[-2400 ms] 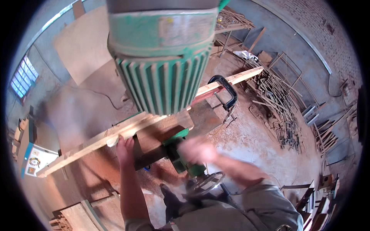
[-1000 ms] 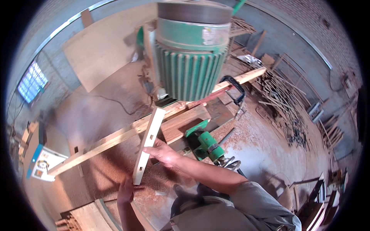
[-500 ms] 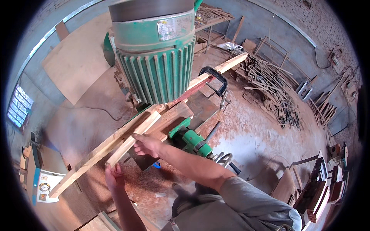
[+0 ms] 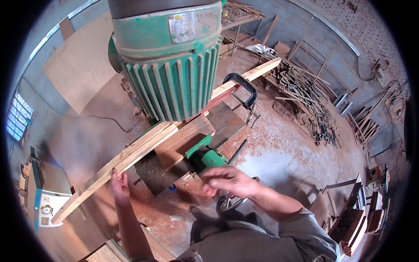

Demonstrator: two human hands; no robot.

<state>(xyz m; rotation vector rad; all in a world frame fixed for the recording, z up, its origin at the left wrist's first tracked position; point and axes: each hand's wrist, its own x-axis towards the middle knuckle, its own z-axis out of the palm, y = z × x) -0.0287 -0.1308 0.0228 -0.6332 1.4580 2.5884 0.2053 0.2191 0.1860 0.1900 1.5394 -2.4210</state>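
My left hand grips the near end of a short pale wood strip, fingers and thumb pinching it. This strip lies along a long wooden beam and reaches in under the big green ribbed motor. My right hand is off the wood, loosely bent with nothing in it, above a metal handwheel. Ahead of that hand sits a green clamp, its plate against a flat wood block on the dark machine table. Under the motor, the strip's far end is partly hidden.
A black C-clamp holds the beam's far part. A lever sticks out from the green clamp. Scrap wood is heaped on the floor at the right. A white control box stands at the left.
My right hand has let go of the strip and moved right, over the handwheel. The strip now lies close against the beam, with my left hand slightly farther left and forward.
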